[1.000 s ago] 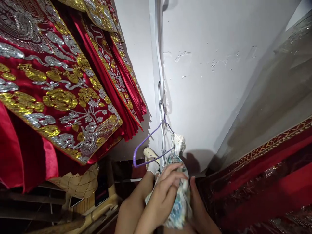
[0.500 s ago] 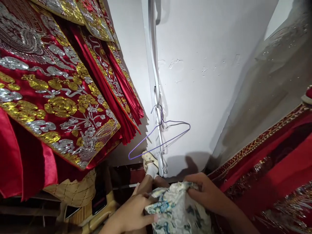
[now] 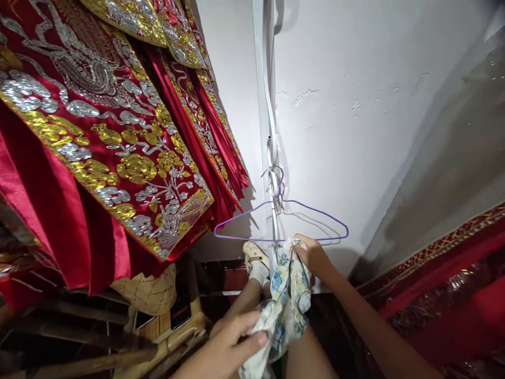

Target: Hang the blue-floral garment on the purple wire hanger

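A white fabric with blue and green floral print (image 3: pixel 294 297) hangs bunched between my hands. My right hand (image 3: pixel 313 258) pinches its top edge, right where the lower bar of a purple wire hanger (image 3: pixel 280 192) crosses the view. Whether cloth or fingers touch the bar, I cannot tell. The hanger's hook is caught in a white strap (image 3: pixel 271 113) running down the wall. Lower and to the left, my left hand (image 3: pixel 239 339) is closed on another part of the fabric, thumb on top. The fabric's exact kind is unclear.
Red garments with gold and silver embroidery (image 3: pixel 138 168) hang at the left. Below them are a wooden chair (image 3: pixel 173 342), a quilted cream bag (image 3: pixel 153 292) and phone-like dark slabs. My beige clog (image 3: pixel 254 255) is near the wall. Red trimmed cloth (image 3: pixel 434 258) is at the right.
My right hand has lifted the fabric's top up to the hanger's lower bar, stretching the cloth out. The hanger has swung to face me more squarely. My left hand keeps hold lower down.
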A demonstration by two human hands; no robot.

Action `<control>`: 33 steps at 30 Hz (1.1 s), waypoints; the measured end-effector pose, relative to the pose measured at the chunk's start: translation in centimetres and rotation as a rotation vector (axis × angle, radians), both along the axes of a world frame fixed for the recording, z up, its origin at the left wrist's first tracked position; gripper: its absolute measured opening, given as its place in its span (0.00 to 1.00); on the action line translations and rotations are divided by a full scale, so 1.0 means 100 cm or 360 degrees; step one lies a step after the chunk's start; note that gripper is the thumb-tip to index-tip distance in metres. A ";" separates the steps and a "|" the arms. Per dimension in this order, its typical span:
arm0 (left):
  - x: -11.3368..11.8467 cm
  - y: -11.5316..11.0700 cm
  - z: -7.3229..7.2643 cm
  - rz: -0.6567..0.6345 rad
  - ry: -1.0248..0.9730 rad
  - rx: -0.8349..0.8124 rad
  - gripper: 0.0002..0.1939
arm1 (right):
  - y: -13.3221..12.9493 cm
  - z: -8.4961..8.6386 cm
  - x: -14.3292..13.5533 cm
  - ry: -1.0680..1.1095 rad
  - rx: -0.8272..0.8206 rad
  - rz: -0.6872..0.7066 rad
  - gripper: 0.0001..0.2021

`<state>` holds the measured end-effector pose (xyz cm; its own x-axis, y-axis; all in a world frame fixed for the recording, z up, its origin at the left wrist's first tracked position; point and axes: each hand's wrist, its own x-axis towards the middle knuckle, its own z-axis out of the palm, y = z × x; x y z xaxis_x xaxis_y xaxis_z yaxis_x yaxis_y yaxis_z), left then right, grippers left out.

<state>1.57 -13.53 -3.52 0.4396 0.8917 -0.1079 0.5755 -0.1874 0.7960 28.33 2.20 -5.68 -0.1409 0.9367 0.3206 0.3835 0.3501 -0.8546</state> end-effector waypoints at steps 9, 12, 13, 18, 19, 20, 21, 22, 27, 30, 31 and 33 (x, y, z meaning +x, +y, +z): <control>-0.026 0.042 0.004 -0.0185 0.1129 0.0088 0.30 | -0.037 0.006 0.027 -0.0091 0.0004 -0.0127 0.10; -0.044 0.060 0.018 0.0057 0.1190 0.0357 0.24 | -0.040 0.014 0.028 -0.0042 0.0031 -0.0152 0.10; -0.049 0.067 0.024 0.0173 0.1198 0.0468 0.23 | -0.040 0.016 0.028 -0.0014 0.0035 -0.0148 0.10; -0.056 0.098 0.050 0.0485 0.1036 0.0923 0.19 | -0.042 0.020 0.024 0.0056 0.0000 -0.0153 0.11; -0.054 0.102 0.054 0.0465 0.1046 0.1028 0.16 | -0.043 0.020 0.024 0.0055 -0.0014 -0.0164 0.12; -0.052 0.105 0.058 0.0430 0.1066 0.1131 0.13 | -0.043 0.019 0.024 0.0050 -0.0028 -0.0175 0.12; -0.050 0.107 0.061 0.0392 0.1086 0.1221 0.12 | -0.044 0.019 0.025 0.0043 -0.0040 -0.0186 0.11; -0.048 0.109 0.063 0.0364 0.1094 0.1291 0.13 | -0.045 0.019 0.026 0.0034 -0.0050 -0.0193 0.11; -0.054 0.109 0.070 0.0224 0.0971 0.1288 0.17 | -0.046 0.024 0.030 0.0001 -0.0060 -0.0185 0.10; -0.062 0.101 0.068 0.0221 0.0867 0.1183 0.15 | -0.043 0.024 0.028 -0.0006 -0.0065 -0.0165 0.10; -0.065 0.097 0.067 0.0250 0.0836 0.1165 0.14 | -0.042 0.023 0.028 -0.0007 -0.0067 -0.0161 0.10; -0.068 0.088 0.064 0.0327 0.0775 0.1162 0.12 | -0.039 0.019 0.028 -0.0004 -0.0071 -0.0147 0.10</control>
<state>-5.27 -4.78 2.93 0.3176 0.8671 0.3837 0.8958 -0.4070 0.1783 31.10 -1.75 -3.79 -0.0539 0.9590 0.2783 0.4143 0.2751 -0.8676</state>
